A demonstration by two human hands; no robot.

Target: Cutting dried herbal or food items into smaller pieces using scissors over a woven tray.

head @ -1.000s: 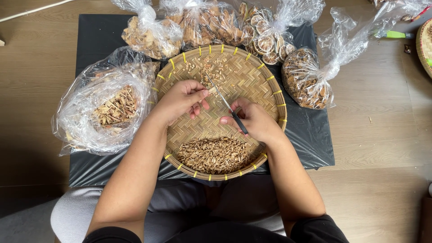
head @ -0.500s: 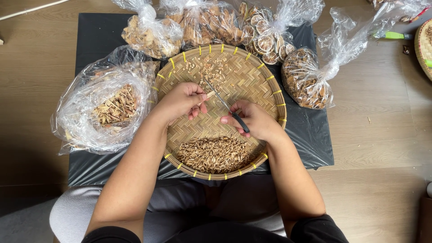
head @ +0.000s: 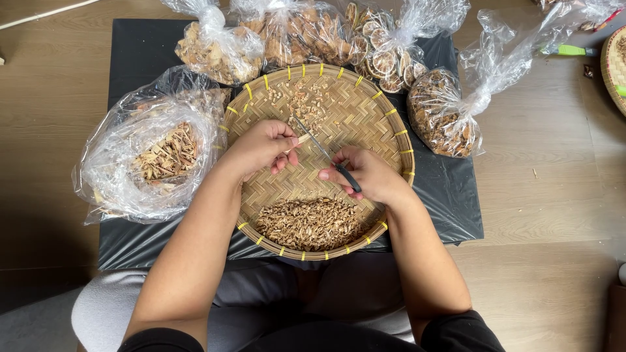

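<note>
The blades of the scissors (head: 324,153) show only as a thin dark line, and I cannot tell whether they are parted or closed; the handles are buried inside my right hand (head: 365,175), which is closed around them above the middle of the woven tray (head: 391,124). My left hand (head: 261,146) is pinched narrow on a small pale stick piece (head: 302,139), mostly covered by my fingertips, its free end just beside the blades. What the piece is made of is too small to make out. The round bamboo tray, rimmed with yellow ties, sits on a black sheet (head: 143,52) spread over the wooden floor (head: 541,215); its near edge overlaps my lap. In the tray, a dense heap of brown cuttings (head: 310,223) lies at the near side, and a thinner scatter of pale chips (head: 303,101) lies at the far side. To the left, an open clear bag (head: 111,163) holds a bundle of dried stalk strips (head: 166,153). Along the far edge stand knotted clear bags: one of pale dried chunks (head: 218,49), one of brown dried pieces (head: 306,36), and one of dried round slices (head: 385,55). To the right of the tray a further tied bag (head: 447,120) holds brown dried pieces. At the far right a second woven tray (head: 614,65) is cut off by the frame edge, with a green-handled tool (head: 567,49) near it, partly behind plastic.
</note>
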